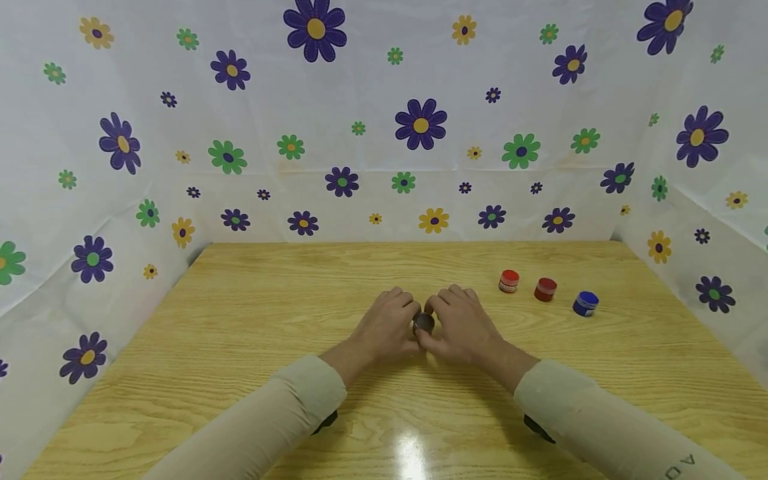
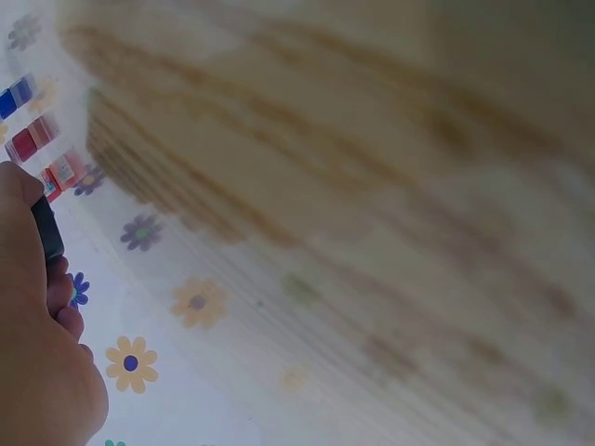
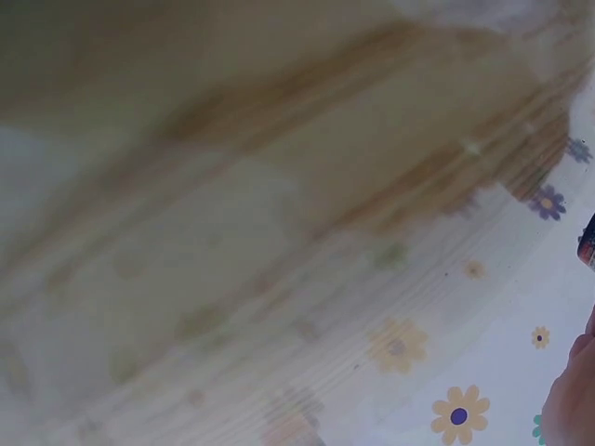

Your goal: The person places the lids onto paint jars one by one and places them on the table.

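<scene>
A small round jar with a dark lid stands on the wooden table between both hands. My left hand holds it from the left, fingers curled on its far side and thumb on the near side. From the right, my right hand grips the same jar with its thumb and bent fingers. In the left wrist view the dark jar sits between thumb and fingers. Only a corner of the jar and part of the right hand show in the right wrist view. The fingers cover most of the jar's sides.
To the right, a bright red jar, a dark red jar and a blue jar stand in a slanting row on the table. White flower-patterned sheets hang behind the table and along both sides.
</scene>
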{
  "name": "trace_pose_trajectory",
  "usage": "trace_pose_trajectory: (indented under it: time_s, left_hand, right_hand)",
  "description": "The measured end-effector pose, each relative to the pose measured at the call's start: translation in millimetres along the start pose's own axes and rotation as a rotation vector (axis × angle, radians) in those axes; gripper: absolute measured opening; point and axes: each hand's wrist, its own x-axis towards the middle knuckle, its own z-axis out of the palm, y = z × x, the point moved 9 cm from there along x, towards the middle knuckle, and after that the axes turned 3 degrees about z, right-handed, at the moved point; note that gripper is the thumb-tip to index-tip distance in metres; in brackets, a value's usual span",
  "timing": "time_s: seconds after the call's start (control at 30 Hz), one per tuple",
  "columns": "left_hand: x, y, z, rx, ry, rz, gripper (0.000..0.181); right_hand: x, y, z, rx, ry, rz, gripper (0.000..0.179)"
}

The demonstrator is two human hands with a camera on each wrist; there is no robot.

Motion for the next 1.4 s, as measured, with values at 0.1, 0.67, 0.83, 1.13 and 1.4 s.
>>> trace_pose_trajectory:
  time_s: [0.1, 0.67, 0.83, 1.13, 1.4]
  left_hand:
    - [0.1, 0.1, 1.7, 0.002, -0.012, -0.001, 0.036]
    - [0.8, 0.0, 2.3, 0.014, -0.023, -0.007, 0.040]
    - [0.6, 0.7, 1.8, 0.016, -0.018, 0.002, 0.037]
    - [1.7, 4.5, 4.1, 0.038, -0.034, 0.044, 0.036]
    - [2.5, 6.7, 7.3, 0.016, -0.082, 0.058, 0.033]
  right_hand:
    - [-0.2, -0.5, 0.4, -0.013, 0.007, -0.009, 0.025]
    - [1.0, -0.6, 0.8, -0.017, -0.011, -0.002, 0.026]
    - [0.6, -2.0, 0.9, -0.017, -0.015, -0.009, 0.026]
    - [-0.3, -6.0, 2.5, -0.041, -0.006, -0.066, 0.026]
    - [-0.9, -7.9, 4.2, -0.034, -0.041, -0.083, 0.032]
